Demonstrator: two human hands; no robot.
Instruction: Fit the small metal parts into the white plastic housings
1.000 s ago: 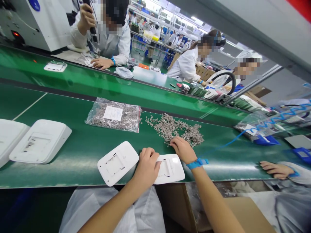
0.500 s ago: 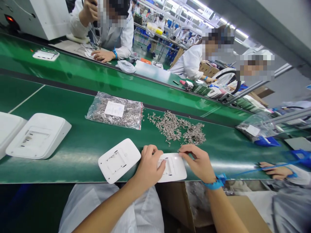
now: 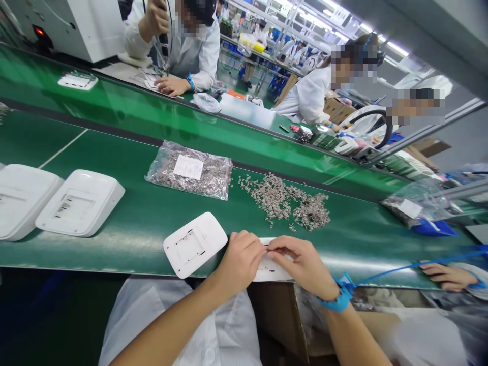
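Note:
My left hand [image 3: 240, 262] is curled on a white plastic housing [image 3: 272, 269] at the near edge of the green belt [image 3: 145, 218], holding it down. My right hand [image 3: 303, 264], with a blue wrist strap, lies over the same housing, its fingertips pinched together on a small metal part too small to make out, meeting my left fingers. A second white housing [image 3: 194, 244] lies just left of my left hand. A loose pile of small metal parts [image 3: 290, 203] lies beyond my hands. A clear bag of the same parts [image 3: 190, 170] lies to its left.
Two more white housings [image 3: 78, 203] sit at the left of the belt. Another person's hand [image 3: 448, 274] rests at the right edge, by a bag [image 3: 415, 206]. Across the belt several people in white coats work at their stations. A cardboard box [image 3: 290, 315] stands below the belt edge.
My right hand left the pile of metal parts and came back over the white housing, pinching close to my left fingers. The camera view shifted slightly right.

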